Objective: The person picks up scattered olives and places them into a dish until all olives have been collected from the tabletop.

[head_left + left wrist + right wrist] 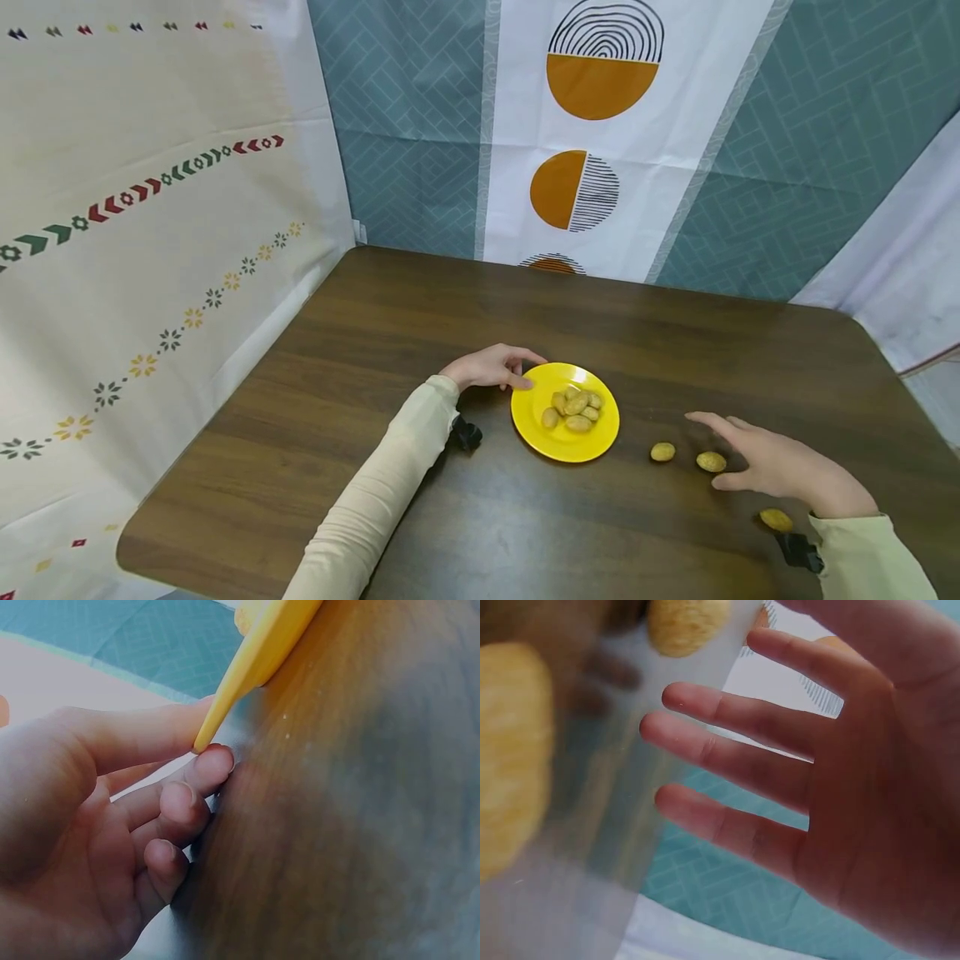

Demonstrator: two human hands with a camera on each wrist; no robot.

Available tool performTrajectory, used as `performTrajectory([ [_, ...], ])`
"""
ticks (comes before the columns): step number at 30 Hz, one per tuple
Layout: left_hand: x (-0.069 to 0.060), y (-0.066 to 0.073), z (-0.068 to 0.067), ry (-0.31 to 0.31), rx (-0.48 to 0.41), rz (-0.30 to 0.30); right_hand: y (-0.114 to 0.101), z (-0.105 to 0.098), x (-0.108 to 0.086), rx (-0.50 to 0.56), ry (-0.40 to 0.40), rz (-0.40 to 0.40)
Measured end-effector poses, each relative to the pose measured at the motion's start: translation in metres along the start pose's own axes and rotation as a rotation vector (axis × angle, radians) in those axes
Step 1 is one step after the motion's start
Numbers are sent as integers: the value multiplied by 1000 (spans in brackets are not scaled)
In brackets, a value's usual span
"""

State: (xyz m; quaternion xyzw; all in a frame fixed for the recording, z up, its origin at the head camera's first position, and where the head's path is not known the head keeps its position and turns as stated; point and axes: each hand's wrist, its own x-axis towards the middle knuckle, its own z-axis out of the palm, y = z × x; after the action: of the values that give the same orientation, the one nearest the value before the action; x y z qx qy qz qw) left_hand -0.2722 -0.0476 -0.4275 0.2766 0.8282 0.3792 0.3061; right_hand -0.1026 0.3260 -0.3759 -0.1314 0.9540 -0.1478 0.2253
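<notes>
My left hand (pixel 491 367) pinches the left rim of a round yellow plate (pixel 536 425), thumb on the upper side of the rim. In the left wrist view, the plate (pixel 259 656) is seen edge-on between thumb and fingertips. Several small tan oval lumps (pixel 577 423) lie heaped on the plate. To its right, my right hand (pixel 780 467) hovers over the table with fingers spread, holding nothing. Near its fingers lie a rough golden-brown oval lump (pixel 711 462) and another lump (pixel 663 452). A third lump (pixel 776 520) sits by the right wrist.
The dark brown wooden table (pixel 600 533) has rounded corners. A patterned cream cloth (pixel 187 208) hangs along its left side, and a teal and white curtain (pixel 420 125) hangs behind it. Each wrist carries a small black device, such as the left one (pixel 467 435).
</notes>
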Motion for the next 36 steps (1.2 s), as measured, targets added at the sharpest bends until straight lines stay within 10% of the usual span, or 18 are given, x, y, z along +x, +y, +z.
performTrajectory([
  [36, 0, 0, 0, 1, -16, 10, -2, 12, 5, -142, 138, -182],
])
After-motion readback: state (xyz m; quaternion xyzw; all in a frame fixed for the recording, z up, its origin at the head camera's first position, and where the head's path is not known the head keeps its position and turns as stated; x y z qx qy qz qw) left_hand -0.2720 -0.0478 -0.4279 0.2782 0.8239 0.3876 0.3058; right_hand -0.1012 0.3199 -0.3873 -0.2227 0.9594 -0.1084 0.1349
